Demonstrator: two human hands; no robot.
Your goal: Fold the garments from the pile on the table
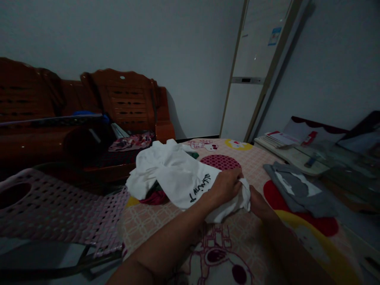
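The person's left hand [228,183] is clenched on the near right part of a white garment [187,172], its fingers curled tightly into the fabric. The right hand [259,202] meets the same garment at its right edge; its fingers appear to be grasping the gathered cloth there, though the cloth and the dim light hide their tips. A twisted fold of white fabric stands up between the two hands. The garment lies across the middle of the worktop [142,229], with black lettering near the left hand and a loosely bunched, crumpled part toward the far left.

Under that bunched part, a crimson cloth [154,197] shows at the near side, with dark green fabric [194,155] peeking out at the far side. The worktop has a pale pink patterned cover with cartoon figures and coloured rounds. Near its right edge, well apart from the white garment, lies a flat grey garment [292,204] with a white print.

To the left stands a woven chair [68,213], with a carved wooden settee [127,95] beyond it that has a floral cloth [133,141] on its seat. A tall floor-standing air conditioner [246,103] fills the far corner, and papers [279,138] lie at the far right.
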